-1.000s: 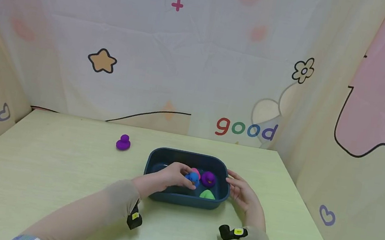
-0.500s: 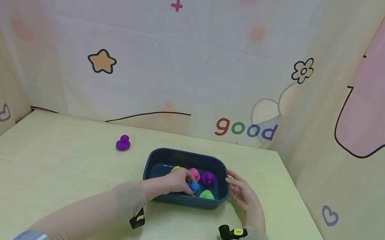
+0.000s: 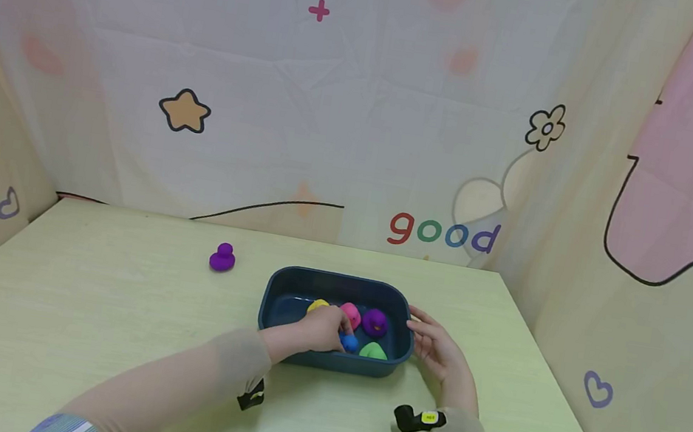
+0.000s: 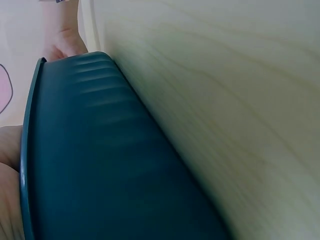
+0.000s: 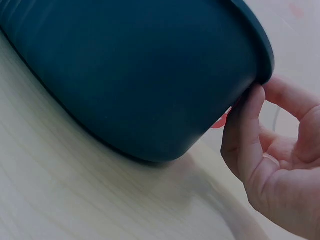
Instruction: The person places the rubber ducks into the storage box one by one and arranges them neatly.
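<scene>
In the head view a dark teal rectangular bin [image 3: 325, 359] stands on the table. My left hand [image 3: 318, 327] reaches over its front rim and pinches a blue toy duck [image 3: 348, 342] low inside, fingers partly covering it. Around it in the bin lie a pink toy duck [image 3: 350, 313], a purple toy duck [image 3: 375, 322] and a green toy [image 3: 374, 351]. A yellow toy [image 3: 319, 305] shows behind the left hand. My right hand [image 3: 442, 350] rests its fingertips against the bin's right end; the right wrist view shows those fingers [image 5: 250, 117] just under the rim.
Another purple toy duck [image 3: 222, 258] stands on the pale wood table [image 3: 127, 288], back left of the bin. A printed curtain [image 3: 362, 114] encloses the table's back and sides. Black wrist cameras [image 3: 417, 419] are strapped to both sleeves.
My left hand has lowered the blue toy duck toward the front of the bin, and the yellow toy has come into sight behind the hand. The right hand stays where it was.
</scene>
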